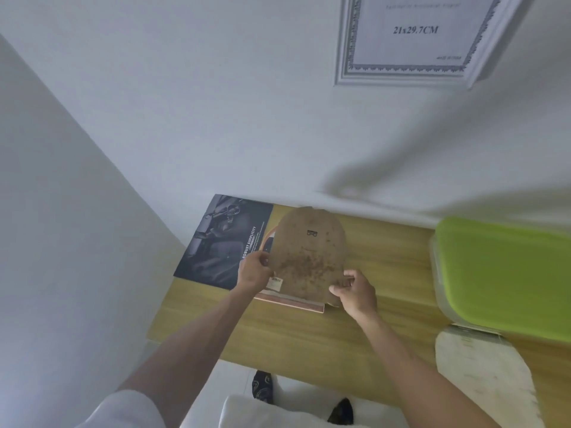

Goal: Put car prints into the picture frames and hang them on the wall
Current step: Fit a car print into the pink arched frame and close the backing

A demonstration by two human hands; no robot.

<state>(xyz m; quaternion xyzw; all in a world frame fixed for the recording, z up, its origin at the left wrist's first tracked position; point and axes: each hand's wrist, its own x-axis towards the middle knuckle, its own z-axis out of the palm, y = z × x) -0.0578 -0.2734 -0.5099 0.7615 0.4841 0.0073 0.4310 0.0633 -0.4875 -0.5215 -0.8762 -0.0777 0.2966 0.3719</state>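
Backing board of the picture frame is lifted, tilted up off the frame, which lies flat near the table's far edge. My left hand pinches the board's left edge; my right hand pinches its lower right corner, fingers clamped on it. Board's long axis runs away from me toward the wall. Car print lies at the far left corner, just beside the frame, nearer my left hand. Judgement: print goes in next.
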